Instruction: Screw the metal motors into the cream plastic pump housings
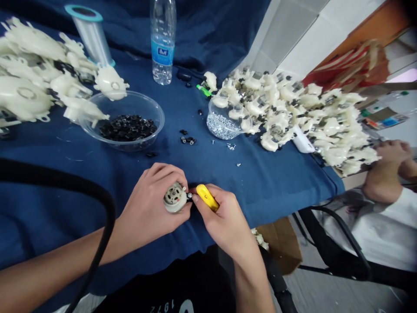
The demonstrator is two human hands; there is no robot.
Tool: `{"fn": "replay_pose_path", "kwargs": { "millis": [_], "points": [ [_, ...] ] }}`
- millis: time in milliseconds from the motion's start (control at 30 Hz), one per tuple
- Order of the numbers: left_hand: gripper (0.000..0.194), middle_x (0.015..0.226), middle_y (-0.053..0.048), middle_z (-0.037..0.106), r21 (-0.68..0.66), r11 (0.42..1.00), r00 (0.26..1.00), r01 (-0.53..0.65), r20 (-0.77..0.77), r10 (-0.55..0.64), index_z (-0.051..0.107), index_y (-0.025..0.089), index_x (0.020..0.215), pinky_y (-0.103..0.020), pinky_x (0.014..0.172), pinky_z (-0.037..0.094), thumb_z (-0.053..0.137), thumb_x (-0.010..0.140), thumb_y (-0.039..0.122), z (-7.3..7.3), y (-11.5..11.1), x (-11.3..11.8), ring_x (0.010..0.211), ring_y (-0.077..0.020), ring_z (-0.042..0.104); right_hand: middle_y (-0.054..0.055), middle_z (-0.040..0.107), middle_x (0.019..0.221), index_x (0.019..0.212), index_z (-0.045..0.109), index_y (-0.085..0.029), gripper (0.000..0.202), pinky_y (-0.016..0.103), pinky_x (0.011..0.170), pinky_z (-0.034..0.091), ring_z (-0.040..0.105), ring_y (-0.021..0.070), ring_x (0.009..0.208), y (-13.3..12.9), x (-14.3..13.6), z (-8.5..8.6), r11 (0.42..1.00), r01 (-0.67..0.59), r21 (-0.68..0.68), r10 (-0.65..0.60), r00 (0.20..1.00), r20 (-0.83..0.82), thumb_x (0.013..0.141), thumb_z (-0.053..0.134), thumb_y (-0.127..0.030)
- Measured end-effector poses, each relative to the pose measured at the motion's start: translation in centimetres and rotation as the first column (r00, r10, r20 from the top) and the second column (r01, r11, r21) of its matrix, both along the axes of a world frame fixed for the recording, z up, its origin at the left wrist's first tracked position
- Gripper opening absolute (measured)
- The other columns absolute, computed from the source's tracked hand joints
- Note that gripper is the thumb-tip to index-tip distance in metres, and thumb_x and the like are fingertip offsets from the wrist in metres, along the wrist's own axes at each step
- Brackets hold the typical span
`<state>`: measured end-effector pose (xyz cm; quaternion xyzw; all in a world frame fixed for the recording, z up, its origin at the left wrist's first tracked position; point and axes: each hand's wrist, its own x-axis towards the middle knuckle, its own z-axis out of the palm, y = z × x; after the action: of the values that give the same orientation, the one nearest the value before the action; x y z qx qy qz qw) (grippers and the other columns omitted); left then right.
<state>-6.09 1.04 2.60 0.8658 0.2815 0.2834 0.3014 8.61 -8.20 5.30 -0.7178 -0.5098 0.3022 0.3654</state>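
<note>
Grasped in the left hand [156, 195], a round motor [175, 194] in a pale casing [177, 208] is held above the near part of a blue cloth [260, 182]. Its vented face tilts up toward the camera; the curled hand hides its depth, so its long axis cannot be told. From the casing, a small black lug bearing a bright screw [190, 195] juts toward 3 o'clock, directly at the right hand [224, 213], whose fingertips meet it there. Clasped in that hand is a yellow handle [207, 198], just beyond the screw at 3 o'clock; its long axis runs from half past 10 to half past 4, upper end nearer the lug, any working tip out of sight. The left hand is nearer the motor, the right nearer the handle. Farther out from the motor, loose black clips [188, 140] lie toward 12 o'clock, a bowl [159, 126] of black parts at 11 and a tub [211, 124] of screws at 1. Heaped pale housings [26, 93] spread at 10 o'clock, with another heap [289, 104] at 2.
</note>
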Motion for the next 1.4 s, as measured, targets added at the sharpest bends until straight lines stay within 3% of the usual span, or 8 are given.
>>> {"fn": "replay_pose_path", "kwargs": {
  "millis": [200, 333, 500, 767, 967, 1067, 1267, 1400],
  "points": [
    [0.02, 0.1, -0.001, 0.066, -0.005, 1.0, 1.0, 0.014, -0.012, -0.014, 0.06, 0.022, 0.09, -0.046, 0.092, 0.047, 0.068, 0.074, 0.013, 0.2, 0.0, -0.1, 0.098, -0.0236, 0.058, 0.002, 0.063, 0.088, 0.071, 0.061, -0.019, 0.021, 0.03, 0.07, 0.043, 0.058, 0.0163, 0.076, 0.0, 0.2, 0.3, 1.0, -0.017, 0.014, 0.017, 1.0, 0.024, 0.091, 0.061, -0.013],
    [0.018, 0.101, -0.002, 0.065, 0.012, 0.999, 0.999, 0.035, -0.023, -0.035, 0.063, 0.021, 0.093, -0.046, 0.092, 0.047, 0.066, 0.076, 0.015, 0.3, 0.0, -0.2, 0.098, -0.024, 0.057, 0.001, 0.065, 0.081, 0.069, 0.062, -0.019, 0.021, 0.03, 0.067, 0.043, 0.06, 0.0162, 0.073, 0.0, 0.2, -0.1, 0.999, 0.014, 0.031, -0.015, 0.999, 0.03, 0.088, 0.064, -0.011],
    [0.014, 0.103, -0.004, 0.063, 0.031, 0.999, 0.998, 0.043, -0.045, -0.042, 0.067, 0.021, 0.093, -0.045, 0.089, 0.046, 0.066, 0.079, 0.021, 0.5, -0.1, -0.2, 0.097, -0.0237, 0.057, 0.0, 0.072, 0.079, 0.081, 0.072, -0.02, 0.008, 0.03, 0.069, 0.047, 0.064, 0.0171, 0.072, 0.1, 0.3, -0.3, 0.996, 0.083, 0.032, -0.085, 0.996, 0.042, 0.085, 0.072, -0.013],
    [0.008, 0.094, -0.001, 0.064, 0.072, 0.997, 0.997, -0.026, -0.074, 0.031, 0.069, 0.023, 0.08, -0.043, 0.08, 0.042, 0.063, 0.076, 0.021, 0.6, -0.1, 0.1, 0.089, -0.0233, 0.058, 0.002, 0.072, 0.08, 0.076, 0.076, -0.019, 0.016, 0.03, 0.067, 0.048, 0.066, 0.0179, 0.074, -0.4, -0.2, -0.1, 0.994, 0.076, 0.074, -0.084, 0.991, 0.107, 0.086, 0.069, -0.009],
    [0.01, 0.092, -0.001, 0.064, 0.114, 0.993, 0.995, -0.038, -0.091, 0.048, 0.07, 0.024, 0.077, -0.046, 0.08, 0.041, 0.06, 0.076, 0.023, 0.3, 0.0, 0.1, 0.086, -0.0246, 0.056, 0.0, 0.071, 0.097, 0.09, 0.079, -0.024, 0.03, 0.028, 0.078, 0.052, 0.068, 0.0157, 0.088, -1.1, -0.5, 0.3, 0.996, -0.003, 0.091, -0.006, 0.995, 0.104, 0.087, 0.06, -0.001],
    [0.01, 0.091, 0.0, 0.064, 0.118, 0.993, 0.995, -0.022, -0.09, 0.033, 0.07, 0.024, 0.079, -0.046, 0.081, 0.04, 0.06, 0.076, 0.023, 0.2, 0.1, 0.0, 0.086, -0.0249, 0.056, 0.0, 0.071, 0.098, 0.092, 0.077, -0.023, 0.027, 0.027, 0.081, 0.052, 0.068, 0.0154, 0.09, -1.1, -0.5, 0.2, 0.997, -0.013, 0.082, 0.004, 0.994, 0.113, 0.087, 0.062, -0.002],
    [0.019, 0.101, -0.001, 0.062, 0.066, 0.998, 0.997, 0.012, -0.082, -0.007, 0.064, 0.022, 0.094, -0.045, 0.086, 0.041, 0.066, 0.074, 0.023, 0.4, 0.2, -0.6, 0.095, -0.025, 0.057, -0.001, 0.073, 0.09, 0.09, 0.073, -0.022, 0.011, 0.027, 0.075, 0.051, 0.066, 0.0151, 0.081, -0.7, -0.4, -0.5, 0.988, 0.09, 0.124, -0.106, 0.985, 0.133, 0.089, 0.07, -0.011],
    [0.025, 0.102, 0.0, 0.06, -0.019, 0.998, 0.999, 0.053, -0.003, -0.053, 0.061, 0.022, 0.095, -0.042, 0.087, 0.042, 0.071, 0.073, 0.016, 0.7, 0.1, -0.9, 0.094, -0.0215, 0.056, -0.002, 0.074, 0.086, 0.09, 0.074, -0.024, 0.008, 0.025, 0.071, 0.053, 0.067, 0.0144, 0.076, -1.2, 0.2, 0.3, 0.968, 0.192, 0.162, -0.213, 0.97, 0.122, 0.087, 0.074, -0.016]
  ]
}}
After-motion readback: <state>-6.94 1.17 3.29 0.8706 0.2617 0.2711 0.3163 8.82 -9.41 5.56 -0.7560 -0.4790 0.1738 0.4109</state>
